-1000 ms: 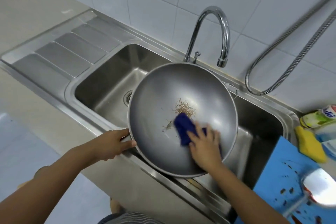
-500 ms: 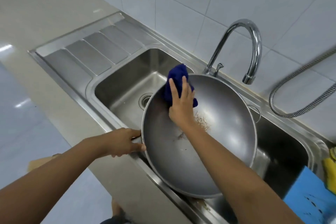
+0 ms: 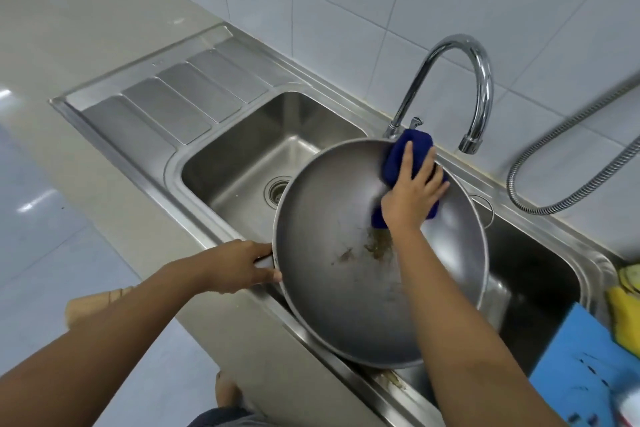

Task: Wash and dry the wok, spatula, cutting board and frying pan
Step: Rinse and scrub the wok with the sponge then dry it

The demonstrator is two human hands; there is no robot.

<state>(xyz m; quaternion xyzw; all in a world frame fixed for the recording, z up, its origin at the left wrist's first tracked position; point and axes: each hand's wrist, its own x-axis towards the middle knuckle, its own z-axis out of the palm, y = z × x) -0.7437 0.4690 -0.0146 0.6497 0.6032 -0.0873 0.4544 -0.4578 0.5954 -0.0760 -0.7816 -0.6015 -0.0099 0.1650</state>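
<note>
With flat, spread fingers the right hand (image 3: 410, 196) presses the cloth (image 3: 412, 146) on the far rim of the wok (image 3: 329, 305), over the sink (image 3: 242, 156), so the residue (image 3: 379, 246) lies behind the fingertips, toward the wrist, while the left hand (image 3: 239, 267) grips the left rim.

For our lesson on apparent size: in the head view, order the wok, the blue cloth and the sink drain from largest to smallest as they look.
1. wok, clearly largest, though also nearest the camera.
2. blue cloth, partly hidden under the right hand.
3. sink drain, smallest, partly behind the wok's rim.
</note>
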